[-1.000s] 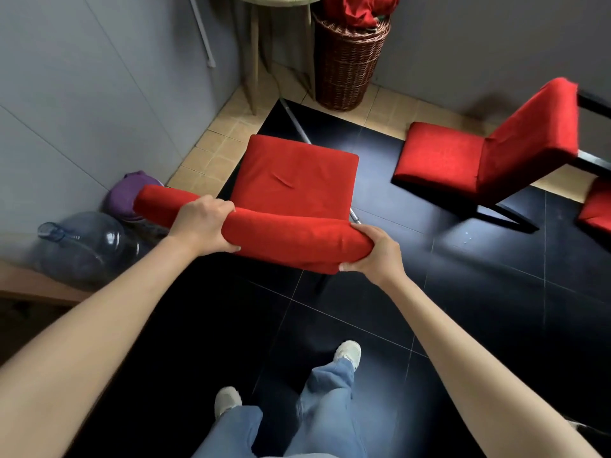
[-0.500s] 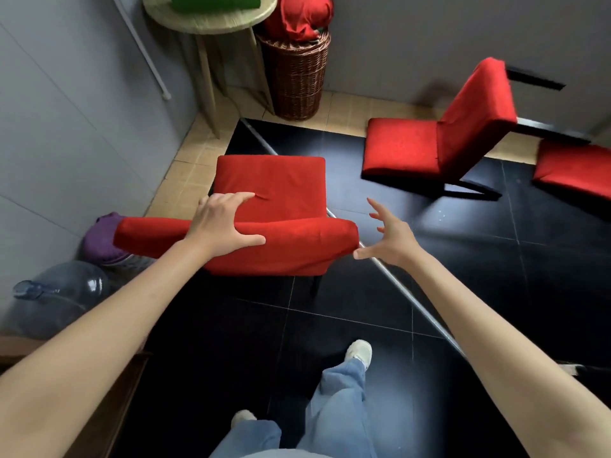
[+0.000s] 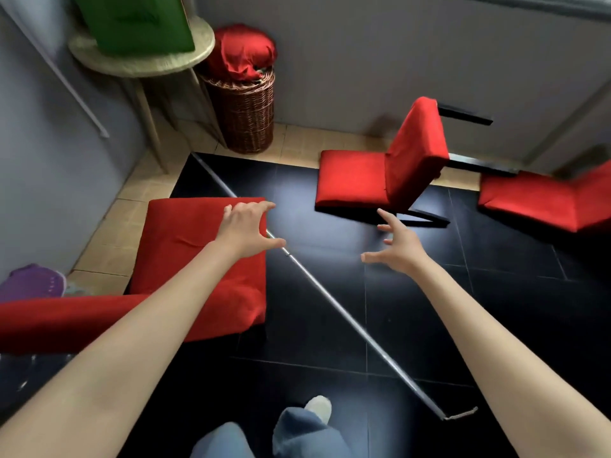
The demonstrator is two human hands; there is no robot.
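Observation:
A red upholstered chair (image 3: pixel 185 246) stands on the black floor at my lower left, its backrest nearest me. My left hand (image 3: pixel 246 228) hovers over the seat's right edge with fingers spread, holding nothing. My right hand (image 3: pixel 398 244) reaches out over the dark tiles, fingers spread and empty. Ahead of it stands a second red chair (image 3: pixel 390 166) near the far wall, side-on. Part of a third red chair (image 3: pixel 545 203) shows at the right edge.
A long metal rod (image 3: pixel 330 302) lies diagonally across the black floor. A wicker basket (image 3: pixel 246 114) with red cloth stands by the wall, next to a round table (image 3: pixel 142 61) bearing a green box. A purple object (image 3: pixel 29 282) lies at the left.
Both hands have let go of the near chair's backrest and moved forward, fingers spread. The view has turned right, so the near chair now sits further left.

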